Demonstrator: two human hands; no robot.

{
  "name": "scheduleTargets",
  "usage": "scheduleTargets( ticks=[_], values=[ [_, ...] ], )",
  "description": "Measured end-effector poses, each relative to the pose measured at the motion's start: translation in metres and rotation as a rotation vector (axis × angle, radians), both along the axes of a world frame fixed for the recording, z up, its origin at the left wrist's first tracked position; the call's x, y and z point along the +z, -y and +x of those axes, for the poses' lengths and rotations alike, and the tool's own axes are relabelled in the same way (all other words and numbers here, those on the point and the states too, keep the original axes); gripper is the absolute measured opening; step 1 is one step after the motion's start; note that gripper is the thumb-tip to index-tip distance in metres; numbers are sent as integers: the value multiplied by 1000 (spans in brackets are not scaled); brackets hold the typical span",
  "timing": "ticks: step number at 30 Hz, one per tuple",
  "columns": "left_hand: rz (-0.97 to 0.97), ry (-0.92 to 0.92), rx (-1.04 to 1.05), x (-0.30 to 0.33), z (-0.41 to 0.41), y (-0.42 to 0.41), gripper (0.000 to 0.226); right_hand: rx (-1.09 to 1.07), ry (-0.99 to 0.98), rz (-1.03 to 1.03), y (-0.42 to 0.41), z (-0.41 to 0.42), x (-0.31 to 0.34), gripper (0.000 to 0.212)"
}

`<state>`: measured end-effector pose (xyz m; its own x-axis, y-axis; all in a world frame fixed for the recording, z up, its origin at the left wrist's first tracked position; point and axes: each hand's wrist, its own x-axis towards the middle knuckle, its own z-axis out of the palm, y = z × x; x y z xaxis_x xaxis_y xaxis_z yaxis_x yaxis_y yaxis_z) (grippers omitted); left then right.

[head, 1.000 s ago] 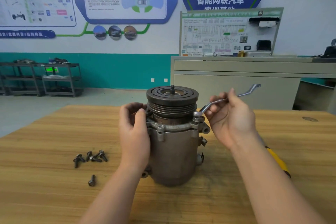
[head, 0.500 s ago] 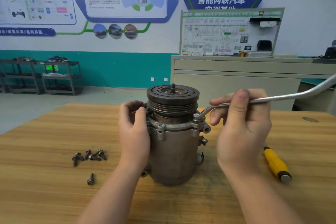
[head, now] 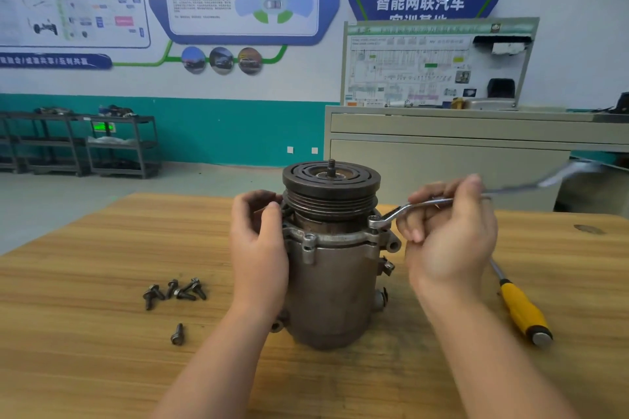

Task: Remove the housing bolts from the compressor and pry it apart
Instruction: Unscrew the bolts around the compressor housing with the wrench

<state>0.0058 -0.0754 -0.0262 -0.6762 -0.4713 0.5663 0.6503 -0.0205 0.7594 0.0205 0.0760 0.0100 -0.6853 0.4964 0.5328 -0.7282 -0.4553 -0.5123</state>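
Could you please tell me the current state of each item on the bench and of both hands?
Compressor: upright, housing unopened.
Ring spanner: ring end seated on a housing bolt.
Loose bolts: out, lying on the table.
Screwdriver: lying unused.
Left hand: steadying the compressor.
Right hand: gripping the spanner.

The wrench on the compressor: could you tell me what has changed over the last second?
The right hand swung the wrench handle around the flange bolt, from pointing away toward the far right, then slightly back. The left hand stayed on the compressor; the loose bolts and screwdriver stayed put.
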Motion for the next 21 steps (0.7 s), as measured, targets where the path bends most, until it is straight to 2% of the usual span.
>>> scheduleTargets(
  ticks=[3,6,9,16,18,21],
  values=[
    [-10,3,11,0,1,-1,11,368,259,-79,-13,-15,9,36],
    [-16,2,13,0,0,0,11,406,250,-234,-15,-17,10,35],
    [-9,6,11,0,0,0,11,221,159,-249,-18,-12,11,33],
    [-14,-2,2,-2,0,0,12,-145,27,101,-5,5,4,27],
    [-11,-6,-10,-2,-1,1,9,-264,-65,227,-2,10,2,23],
    [-16,-4,-10,-3,-1,1,11,-471,-327,476,3,20,-4,17]
  ],
)
